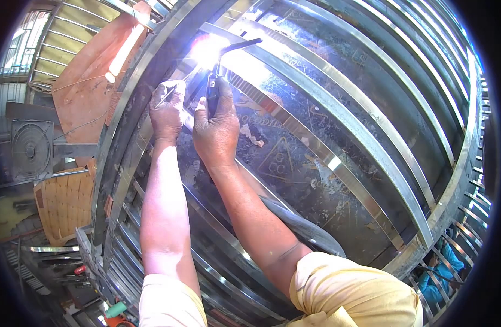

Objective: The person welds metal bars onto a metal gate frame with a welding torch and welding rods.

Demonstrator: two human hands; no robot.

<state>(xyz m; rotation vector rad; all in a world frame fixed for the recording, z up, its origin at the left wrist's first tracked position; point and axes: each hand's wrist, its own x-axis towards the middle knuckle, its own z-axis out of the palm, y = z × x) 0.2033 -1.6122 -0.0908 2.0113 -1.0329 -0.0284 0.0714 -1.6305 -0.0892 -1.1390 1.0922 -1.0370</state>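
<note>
My right hand is wrapped round the black handle of a welding torch, whose dark back cap points up and to the right. A white-blue welding arc glares at the torch's tip and hides the joint there. Just left of it, my left hand is closed in a pinch on a thin filler rod that runs toward the glare. Both hands are over a frame of shiny metal bars, near its long left rail. The arc washes out the nearby bars.
A dark, scuffed sheet with chalky marks lies beneath the bars. A thick grey hose passes under my right arm. At left are a fan and a wooden panel. A person in blue is at lower right.
</note>
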